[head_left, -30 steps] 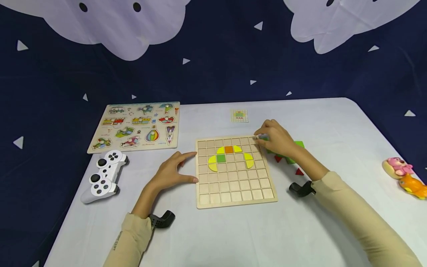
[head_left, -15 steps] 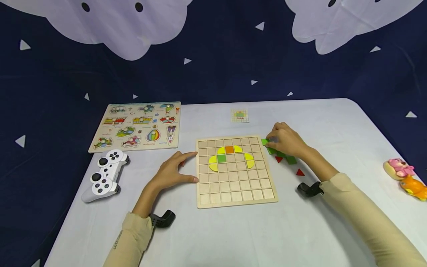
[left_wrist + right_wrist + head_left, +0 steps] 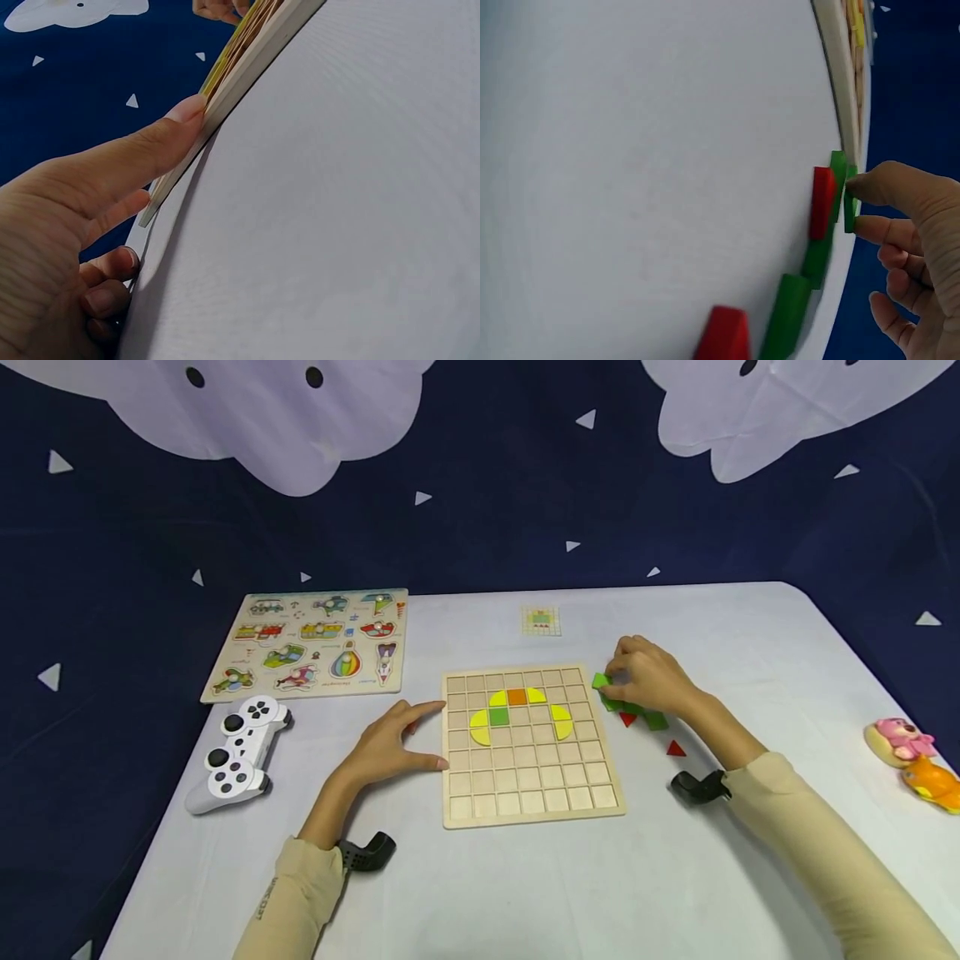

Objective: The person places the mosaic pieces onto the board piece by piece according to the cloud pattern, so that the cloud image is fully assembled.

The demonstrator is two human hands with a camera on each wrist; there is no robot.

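With the right hand point(image 3: 648, 681) now off the wooden grid board point(image 3: 531, 793), I log it pinching a green block point(image 3: 850, 201) while the left hand point(image 3: 390, 745), fingers spread, steadies the board's edge.

Left hand point(image 3: 67, 225) beside the wooden board point(image 3: 225, 82), thumb pressed flat along the board's edge, other fingers curled below, white table point(image 3: 322, 210) under the board.

The small pattern card point(image 3: 539, 620) is too tiny to read.

Only tiny, unreadable print on the left sleeve point(image 3: 265, 897).
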